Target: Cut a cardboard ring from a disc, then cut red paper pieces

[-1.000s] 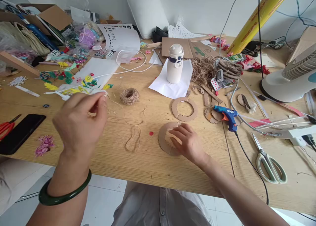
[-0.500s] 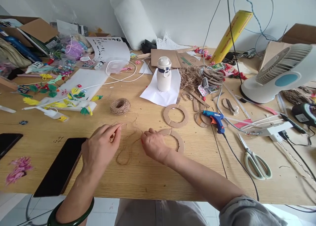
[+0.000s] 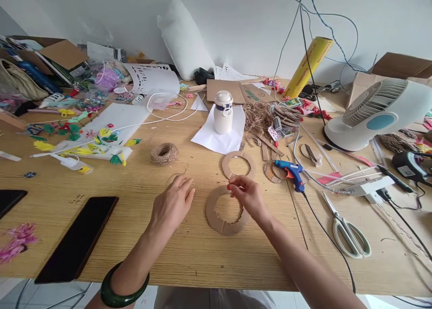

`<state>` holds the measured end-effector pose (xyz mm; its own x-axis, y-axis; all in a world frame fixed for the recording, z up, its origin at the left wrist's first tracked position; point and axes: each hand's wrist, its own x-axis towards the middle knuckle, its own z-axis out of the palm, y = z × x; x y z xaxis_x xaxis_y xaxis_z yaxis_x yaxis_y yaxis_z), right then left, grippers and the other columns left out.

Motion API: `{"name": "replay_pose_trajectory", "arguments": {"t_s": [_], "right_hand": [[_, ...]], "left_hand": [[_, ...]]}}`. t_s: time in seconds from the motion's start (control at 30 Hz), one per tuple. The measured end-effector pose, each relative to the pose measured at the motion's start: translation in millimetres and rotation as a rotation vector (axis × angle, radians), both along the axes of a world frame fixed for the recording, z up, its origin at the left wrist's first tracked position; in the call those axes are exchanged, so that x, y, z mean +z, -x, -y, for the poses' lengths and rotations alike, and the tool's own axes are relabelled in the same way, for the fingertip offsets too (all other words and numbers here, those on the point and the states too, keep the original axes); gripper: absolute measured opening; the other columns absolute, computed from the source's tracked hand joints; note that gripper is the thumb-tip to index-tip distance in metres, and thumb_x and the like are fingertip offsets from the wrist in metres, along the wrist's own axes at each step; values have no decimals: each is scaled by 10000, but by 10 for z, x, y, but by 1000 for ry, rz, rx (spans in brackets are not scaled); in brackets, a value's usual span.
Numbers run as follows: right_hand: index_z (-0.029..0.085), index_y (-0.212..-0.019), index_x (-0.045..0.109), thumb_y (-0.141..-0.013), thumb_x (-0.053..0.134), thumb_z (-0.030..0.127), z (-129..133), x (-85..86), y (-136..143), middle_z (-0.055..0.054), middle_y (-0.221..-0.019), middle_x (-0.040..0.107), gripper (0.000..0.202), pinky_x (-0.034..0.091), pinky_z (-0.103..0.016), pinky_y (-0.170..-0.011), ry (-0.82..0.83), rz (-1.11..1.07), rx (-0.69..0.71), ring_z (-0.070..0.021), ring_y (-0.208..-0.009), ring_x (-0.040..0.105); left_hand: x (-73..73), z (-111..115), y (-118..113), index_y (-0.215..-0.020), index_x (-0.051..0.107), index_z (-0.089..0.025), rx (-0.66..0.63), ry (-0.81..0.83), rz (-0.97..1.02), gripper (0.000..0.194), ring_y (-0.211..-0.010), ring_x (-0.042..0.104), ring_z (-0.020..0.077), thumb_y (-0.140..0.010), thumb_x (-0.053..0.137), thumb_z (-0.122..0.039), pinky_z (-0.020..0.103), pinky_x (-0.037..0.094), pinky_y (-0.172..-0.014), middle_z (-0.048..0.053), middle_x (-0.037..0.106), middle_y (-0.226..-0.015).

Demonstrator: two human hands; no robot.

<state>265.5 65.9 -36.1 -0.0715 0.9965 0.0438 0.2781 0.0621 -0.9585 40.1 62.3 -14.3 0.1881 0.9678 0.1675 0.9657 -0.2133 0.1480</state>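
My left hand [image 3: 173, 203] is over the loose twine [image 3: 184, 168], its fingers apart; part of the twine is hidden beneath it. A ball of brown twine [image 3: 164, 154] lies just beyond it. My right hand [image 3: 245, 194] is closed in a pinch above the edge of the nearer cardboard ring [image 3: 212, 213]; a small spot of red shows at its fingertips, too small to make out. Behind that hand lies a second cardboard ring [image 3: 227, 164], partly covered by it.
A white bottle [image 3: 223, 120] stands on white paper. On the right are a blue glue gun [image 3: 293, 173], scissors [image 3: 349, 234] and a white fan [image 3: 364, 120]. A dark phone [image 3: 79, 237] lies at the left, near a glue bottle [image 3: 76, 165].
My left hand has moved right and its fingers have opened. My right hand has moved right and up, off the nearer ring, uncovering more of it. The view has tilted slightly.
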Motion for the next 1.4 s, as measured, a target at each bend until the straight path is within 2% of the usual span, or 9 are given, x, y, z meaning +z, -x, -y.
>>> {"name": "replay_pose_trajectory", "arguments": {"t_s": [0.13,0.2,0.3,0.4,0.63,0.77,0.87,1.1,1.4], "right_hand": [[166,-927,613,-832,640,383,47,-5,-155,-41,-796,681,238,549,-293,-656,85,-211,-84,-136,-669,630],[172,-921,623,-808,680,388,71,-24,-155,-31,-783,678,251,549,-285,-661,104,-274,-116,-135,-677,631],[187,-911,634,-789,708,395,97,-72,-113,-22,-786,678,253,551,-284,-686,104,-331,-149,-145,-718,645],[196,-914,656,-785,722,389,118,-112,-80,-25,-827,693,242,555,-296,-747,88,-349,-155,-153,-768,658],[203,-903,675,-814,703,414,176,-106,-79,-20,-813,707,231,574,-304,-747,117,-382,-155,-163,-754,685],[199,-943,679,-850,673,405,199,-91,-87,-31,-842,713,226,555,-286,-738,135,-397,-169,-152,-749,670],[196,-914,687,-880,637,432,206,-66,-88,-26,-815,700,244,526,-258,-653,155,-378,-172,-126,-663,618],[192,-780,665,-737,790,448,234,-3,-17,7,-715,663,288,482,-240,-589,256,-404,-133,-123,-625,601],[185,-718,650,-762,750,514,225,-18,11,4,-618,654,347,493,-245,-589,305,-625,-67,-122,-585,599]], "left_hand": [[90,-22,-216,-924,746,-192,-34,-142,138,293,-1010,674,243,-964,473,-288,305,520,-698,69,721,-1155],[114,-26,-367,-1026,730,-206,-90,-114,325,278,-998,677,229,-965,470,-285,314,539,-774,68,732,-1118],[78,-20,-597,-1144,693,-219,-161,158,721,299,-855,714,189,-954,506,-356,276,569,-723,70,748,-1061],[-10,-15,-756,-1042,719,-223,-170,360,932,263,-782,728,185,-897,603,-409,261,581,-704,54,768,-953],[-103,-25,-795,-837,711,-235,-223,199,906,145,-774,690,164,-894,598,-307,253,549,-728,25,748,-869],[-111,-26,-781,-832,709,-226,-86,367,1081,160,-674,687,154,-863,645,-369,244,558,-665,17,746,-781],[-130,-30,-785,-842,722,-222,-17,476,1204,199,-655,686,156,-850,662,-412,249,571,-662,19,749,-761],[-207,11,-759,-860,725,-223,14,533,1271,229,-720,719,185,-837,679,-446,273,601,-698,29,758,-810],[-241,25,-727,-809,703,-222,-12,556,1342,185,-698,695,164,-803,731,-405,257,593,-694,17,734,-779]]}}
